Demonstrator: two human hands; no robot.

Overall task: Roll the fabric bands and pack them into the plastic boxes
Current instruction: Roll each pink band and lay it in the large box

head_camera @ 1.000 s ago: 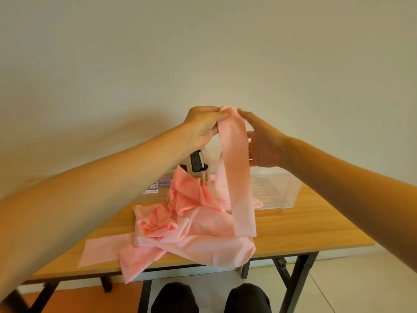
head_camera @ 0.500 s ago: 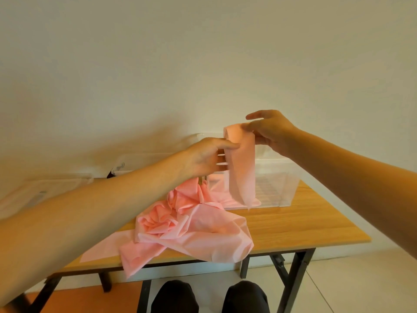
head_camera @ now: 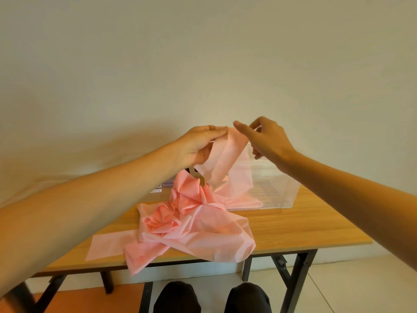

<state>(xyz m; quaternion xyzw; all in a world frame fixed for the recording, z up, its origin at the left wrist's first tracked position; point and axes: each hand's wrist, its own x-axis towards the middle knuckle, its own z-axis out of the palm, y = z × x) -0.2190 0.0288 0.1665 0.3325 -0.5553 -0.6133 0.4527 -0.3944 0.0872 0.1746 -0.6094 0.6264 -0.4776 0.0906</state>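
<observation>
A pink fabric band (head_camera: 222, 159) hangs folded in the air above the table. My left hand (head_camera: 198, 145) pinches its top left edge and my right hand (head_camera: 264, 138) pinches its top right edge. The band's lower end trails down toward a clear plastic box (head_camera: 277, 186) standing at the back right of the table. A crumpled heap of pink fabric bands (head_camera: 194, 222) lies in the middle of the table, spilling over the front edge.
The wooden table (head_camera: 304, 227) has black folding legs. One flat pink band (head_camera: 106, 247) lies near the front left edge. A labelled item (head_camera: 158, 189) is partly hidden behind the heap. My knees (head_camera: 212, 299) show under the table. A plain wall stands close behind.
Both hands have come back together at the band's top, higher than half a second ago. The band is now doubled over between them instead of hanging as one long strip.
</observation>
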